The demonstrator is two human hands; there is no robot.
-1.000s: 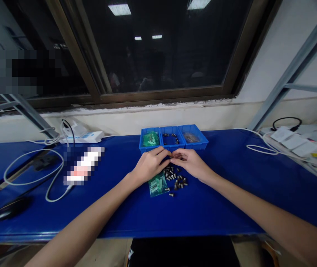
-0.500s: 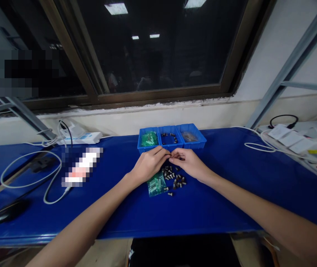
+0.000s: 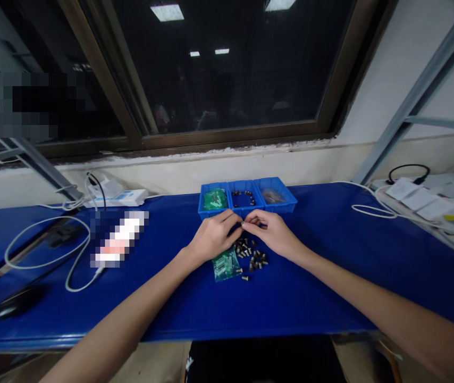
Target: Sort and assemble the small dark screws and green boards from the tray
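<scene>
My left hand (image 3: 216, 234) and my right hand (image 3: 271, 230) meet at the fingertips just in front of the blue bins. Between them is a small metallic piece (image 3: 243, 224), pinched by the right fingers; the left fingers are bent together against it, and what they grip is hidden. Below the hands, several small metal screws (image 3: 258, 259) lie in a loose pile. A green-printed plastic bag (image 3: 226, 266) lies left of the pile, partly under the left hand. Three joined blue bins (image 3: 261, 205) hold green bags (image 3: 215, 199), dark small parts (image 3: 253, 200) and a clear bag (image 3: 271, 196).
The blue table (image 3: 310, 303) runs below a window. At left are a black mouse (image 3: 19, 302), a looped white cable (image 3: 76, 290) and a white power strip (image 3: 125, 198). White adapters (image 3: 422, 199) and cables stand at right, beside a metal frame (image 3: 394, 119).
The fingertips have shifted slightly, and a bright metallic end now shows between them. Both hands otherwise keep nearly the same place; the whole view has moved a little.
</scene>
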